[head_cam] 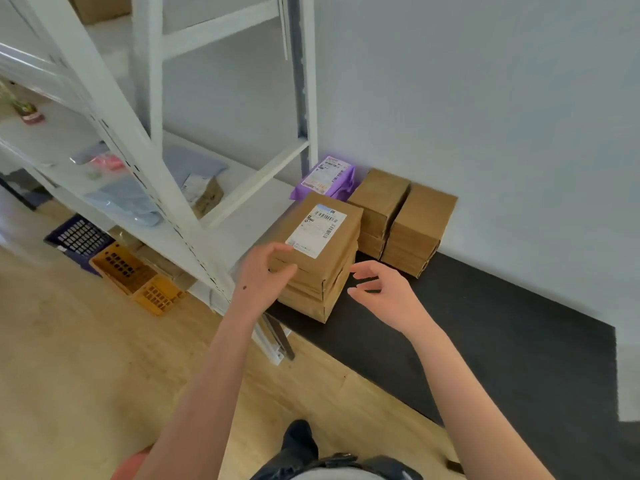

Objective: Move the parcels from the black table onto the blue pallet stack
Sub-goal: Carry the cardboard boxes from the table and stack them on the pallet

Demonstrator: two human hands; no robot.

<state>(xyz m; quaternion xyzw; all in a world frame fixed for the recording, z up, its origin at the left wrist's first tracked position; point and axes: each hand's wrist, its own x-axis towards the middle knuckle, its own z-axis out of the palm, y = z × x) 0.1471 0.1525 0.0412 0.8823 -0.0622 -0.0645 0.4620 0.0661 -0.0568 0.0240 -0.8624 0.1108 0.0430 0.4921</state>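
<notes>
L hand grips top parcel corner; R hand spread beside it.

Brown cardboard parcels — one white-labelled, purple mailer, black table, white shelving, orange crate, navy crate

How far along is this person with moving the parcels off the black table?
Done: cannot tell, since the blue pallet stack is out of view, though much of the black table lies bare. In hand: the left hand grips the near stack of labelled brown cardboard boxes; the right hand is open beside it, apart. Left: two plain brown cardboard box stacks by the wall and a purple plastic mailer bag.
</notes>
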